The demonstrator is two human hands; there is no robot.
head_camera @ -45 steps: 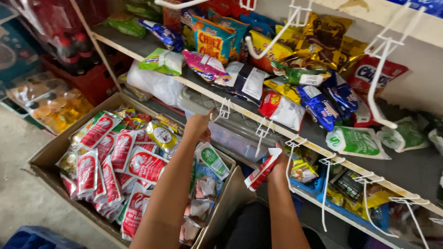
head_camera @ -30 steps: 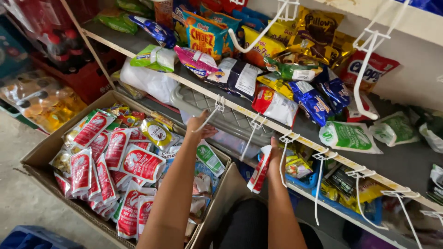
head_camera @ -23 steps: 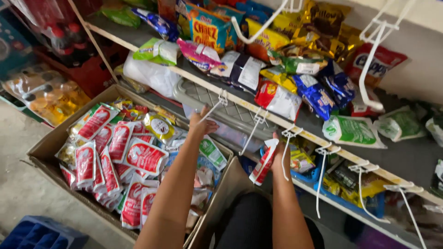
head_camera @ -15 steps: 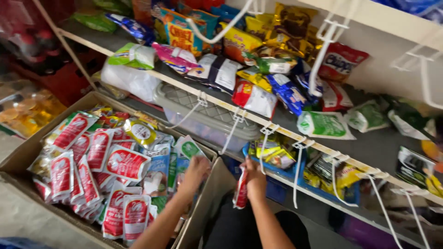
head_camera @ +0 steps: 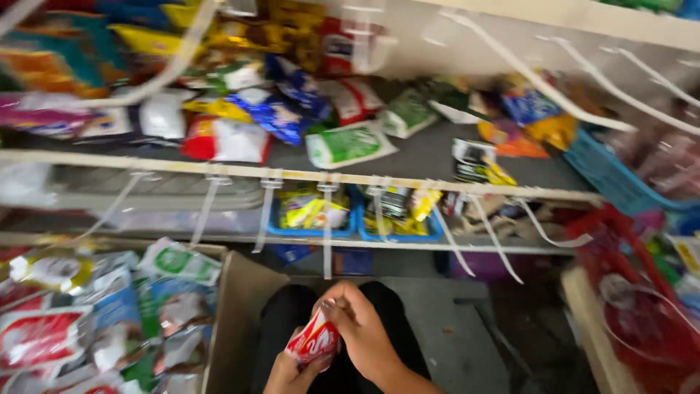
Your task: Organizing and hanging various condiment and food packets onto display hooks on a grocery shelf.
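- Head view, far left: a cardboard box (head_camera: 244, 292) sits on the floor, crammed with red-and-white and green sachets (head_camera: 51, 335), all a bit blurred.
- Just right of the box wall, low in the middle: the left hand (head_camera: 288, 372) cups a small red-and-white packet (head_camera: 315, 341) from below, fingers curled up around it.
- Right beside it, the right hand (head_camera: 364, 328) pinches the top of the same packet, fingers closed on its upper edge; both hands hold it together above the person's dark lap.
- Above the hands: a shelf edge (head_camera: 306, 176) runs across, with white hanging strips dangling from it.
- On that shelf: loose snack bags, among them a green-and-white pouch (head_camera: 350, 144).
- Under the shelf, centre: two blue baskets (head_camera: 397, 233) with yellow packs.
- Far right: a red wire basket (head_camera: 634, 292), blurred.
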